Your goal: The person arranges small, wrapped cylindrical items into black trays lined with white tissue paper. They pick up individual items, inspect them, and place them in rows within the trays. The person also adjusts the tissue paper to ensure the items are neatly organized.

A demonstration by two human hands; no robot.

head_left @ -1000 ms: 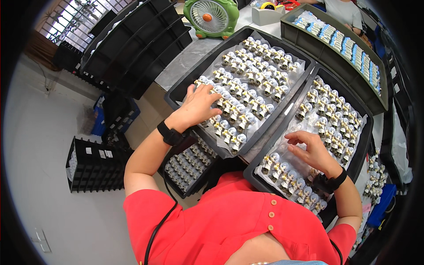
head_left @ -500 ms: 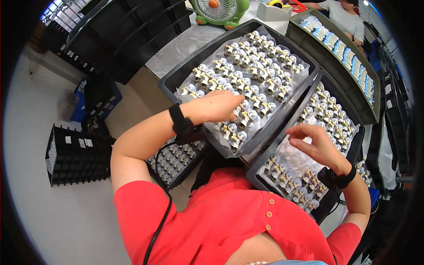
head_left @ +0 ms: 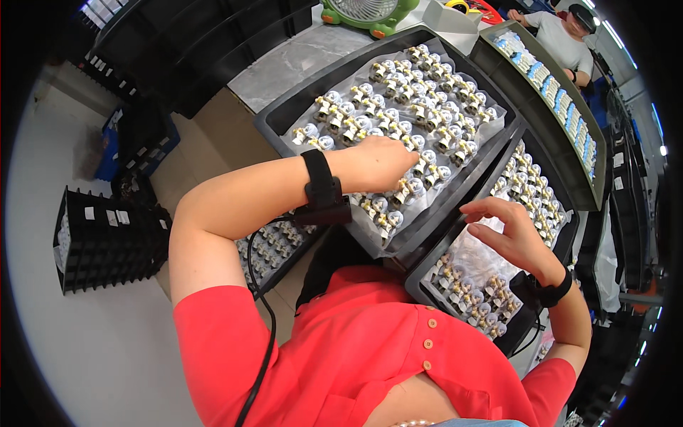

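Observation:
My left hand [head_left: 384, 163] is over the front of a large black tray [head_left: 290, 102] lined with clear plastic sheet. Rows of small figurines [head_left: 429, 110] with clear round helmets, white bodies and yellow parts stand in it. The fingers curl down among the figurines; the fingertips are hidden, so what they grip cannot be made out. My right hand [head_left: 506, 229] hovers over a second black tray [head_left: 420, 283], its thumb and index finger apart and nothing between them. Crumpled clear plastic [head_left: 478, 256] lies under it, with more figurines [head_left: 484, 304] on both sides.
A grey-green bin [head_left: 601, 164] of white and blue parts stands at the far right. Beyond it sits another person [head_left: 562, 35]. A green fan [head_left: 370, 14] is on the grey table [head_left: 284, 71]. Black crates [head_left: 114, 235] stand on the left; a black cable [head_left: 267, 341] hangs by my left arm.
My left hand has shifted slightly right over the tray, and its fingers look more curled. My right hand keeps nearly the same pose. The whole view has tilted a little.

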